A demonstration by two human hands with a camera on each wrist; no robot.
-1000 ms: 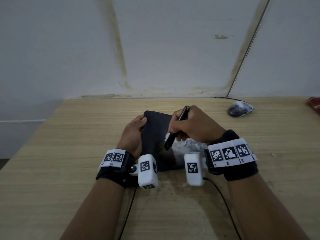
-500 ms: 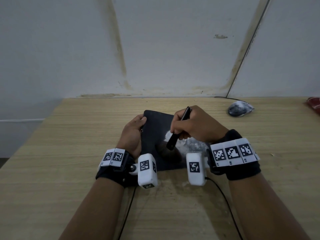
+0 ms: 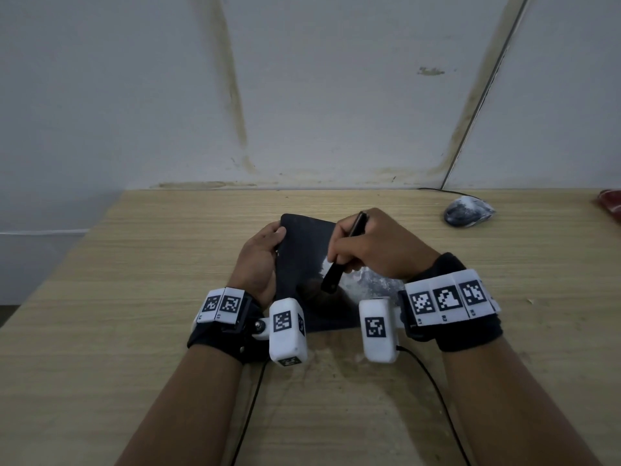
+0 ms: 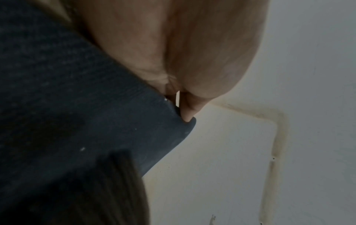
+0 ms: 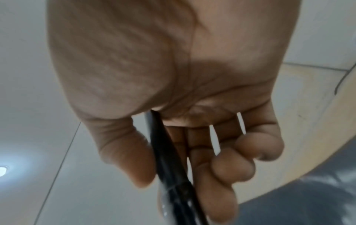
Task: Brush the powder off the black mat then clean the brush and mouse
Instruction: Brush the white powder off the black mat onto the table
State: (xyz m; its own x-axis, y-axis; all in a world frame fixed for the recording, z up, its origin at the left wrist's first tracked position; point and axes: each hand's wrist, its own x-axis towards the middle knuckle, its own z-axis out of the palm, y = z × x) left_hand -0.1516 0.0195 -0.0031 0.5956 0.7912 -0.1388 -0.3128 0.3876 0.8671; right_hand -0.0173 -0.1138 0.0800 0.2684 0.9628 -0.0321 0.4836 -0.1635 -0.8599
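Note:
A black mat (image 3: 304,257) lies tilted on the wooden table, its left edge raised and gripped by my left hand (image 3: 260,255). In the left wrist view my fingers (image 4: 190,111) curl round the mat (image 4: 77,114) at its far corner. White powder (image 3: 363,280) covers the mat's right part. My right hand (image 3: 366,250) holds a black brush (image 3: 339,264) like a pen, its lower end over the mat beside the powder. The right wrist view shows thumb and fingers pinching the brush (image 5: 169,159). A powder-dusted mouse (image 3: 467,213) sits at the far right.
The table (image 3: 134,297) ends at a stained white wall behind. A red object (image 3: 610,205) lies at the far right edge. Some powder dusts the table (image 3: 322,351) in front of the mat. Cables run from the wrist cameras toward me.
The brush and my right hand have swept slightly toward me and to the right across the mat. The left hand keeps its hold on the mat's edge.

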